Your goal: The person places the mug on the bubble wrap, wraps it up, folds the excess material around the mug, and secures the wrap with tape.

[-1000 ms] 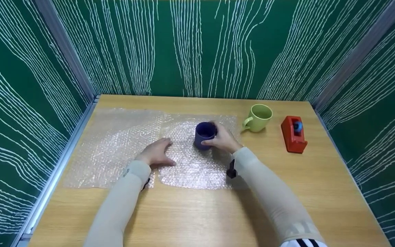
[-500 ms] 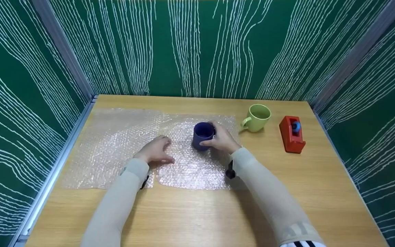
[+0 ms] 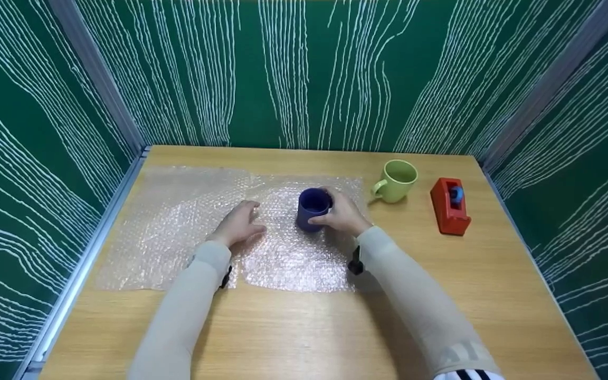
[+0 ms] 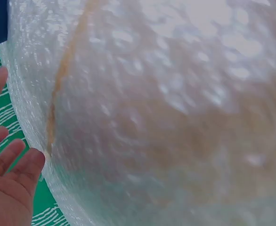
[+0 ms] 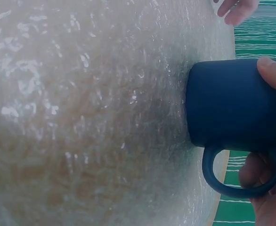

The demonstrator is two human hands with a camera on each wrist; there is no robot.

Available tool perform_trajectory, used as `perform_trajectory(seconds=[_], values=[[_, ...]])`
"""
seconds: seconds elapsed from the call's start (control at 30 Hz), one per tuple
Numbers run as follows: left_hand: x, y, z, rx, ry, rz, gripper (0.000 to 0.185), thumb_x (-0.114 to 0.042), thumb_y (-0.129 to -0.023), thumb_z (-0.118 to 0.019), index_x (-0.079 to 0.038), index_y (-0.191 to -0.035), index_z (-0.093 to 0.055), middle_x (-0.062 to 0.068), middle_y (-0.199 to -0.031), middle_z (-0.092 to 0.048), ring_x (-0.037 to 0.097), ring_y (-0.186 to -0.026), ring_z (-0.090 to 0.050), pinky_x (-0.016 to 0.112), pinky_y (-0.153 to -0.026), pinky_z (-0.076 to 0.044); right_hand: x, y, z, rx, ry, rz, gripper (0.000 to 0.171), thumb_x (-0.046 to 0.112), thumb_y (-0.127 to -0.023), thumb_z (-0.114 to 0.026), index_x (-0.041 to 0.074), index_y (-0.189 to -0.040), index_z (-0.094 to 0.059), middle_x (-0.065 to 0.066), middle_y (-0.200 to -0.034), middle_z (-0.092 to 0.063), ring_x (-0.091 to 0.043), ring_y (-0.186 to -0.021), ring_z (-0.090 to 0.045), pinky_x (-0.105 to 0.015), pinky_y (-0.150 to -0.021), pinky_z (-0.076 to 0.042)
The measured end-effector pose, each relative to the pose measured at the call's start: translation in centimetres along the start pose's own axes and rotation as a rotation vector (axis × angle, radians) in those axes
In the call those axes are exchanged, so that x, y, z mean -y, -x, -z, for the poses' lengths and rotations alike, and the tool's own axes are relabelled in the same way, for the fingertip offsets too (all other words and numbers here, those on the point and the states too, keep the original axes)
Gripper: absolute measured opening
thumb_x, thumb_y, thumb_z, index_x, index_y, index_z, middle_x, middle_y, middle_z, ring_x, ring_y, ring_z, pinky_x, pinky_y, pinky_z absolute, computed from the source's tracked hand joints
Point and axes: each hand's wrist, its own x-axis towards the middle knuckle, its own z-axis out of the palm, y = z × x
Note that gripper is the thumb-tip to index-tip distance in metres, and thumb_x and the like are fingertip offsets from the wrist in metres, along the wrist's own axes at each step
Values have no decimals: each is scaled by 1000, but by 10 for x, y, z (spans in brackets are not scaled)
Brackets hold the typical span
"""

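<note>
A dark blue mug [image 3: 310,214] stands upright on the right-hand sheet of bubble wrap [image 3: 293,264]. My right hand [image 3: 340,214] grips it from the right, thumb on the near side; the right wrist view shows the mug's handle [image 5: 213,181] with fingers behind it. My left hand [image 3: 236,224] hovers or rests near the seam between this sheet and the left-hand sheet of bubble wrap [image 3: 172,227], fingers spread and apart from the mug; contact with the wrap cannot be told. In the left wrist view the fingers [image 4: 27,169] look extended around nothing.
A light green mug [image 3: 399,182] stands at the back right of the wooden table [image 3: 283,332]. Right of it sits a red tape dispenser [image 3: 450,208] with a blue roll. Green walls with white lines [image 3: 254,79] enclose the table's back and sides.
My left hand has shifted slightly up and away from me along the seam. My right hand and the blue mug stay in place on the wrap.
</note>
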Motion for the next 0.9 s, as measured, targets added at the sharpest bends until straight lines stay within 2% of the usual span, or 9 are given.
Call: perform_trajectory(seconds=[0.17, 0.43, 0.7, 0.9], values=[[-3, -8, -4, -19, 92, 45, 78, -20, -99, -78, 4, -162, -40, 28, -163, -47, 45, -148, -52, 54, -128, -41, -1, 3, 1, -9, 19, -4, 91, 28, -74, -101, 3, -150, -58, -20, -143, -69, -39, -136, -64, -55, -122, -46], [-7, -17, -9, -86, 166, 93, 84, -17, -96, -80, 9, -162, -36, 32, -162, -44, 47, -146, -53, 53, -127, -42, -3, 9, 1, -7, -9, 3, 94, 26, -72, -102, 3, -151, -58, -18, -144, -69, -39, -136, -64, -55, -124, -45], [-11, -23, -8, -164, 365, 179, 77, -13, -97, -78, 7, -161, -40, 33, -162, -44, 47, -148, -51, 54, -122, -48, -2, 14, 1, -2, -21, -5, 94, 26, -73, -102, 4, -152, -56, -16, -144, -69, -37, -136, -64, -55, -123, -45], [-15, -26, -2, -240, 493, 260, 72, -12, -100, -76, 3, -161, -42, 27, -170, -38, 46, -155, -42, 56, -124, -44, -2, 16, 1, 0, -38, -10, 96, 25, -73, -102, 4, -154, -55, -16, -147, -68, -37, -138, -63, -55, -125, -44]])
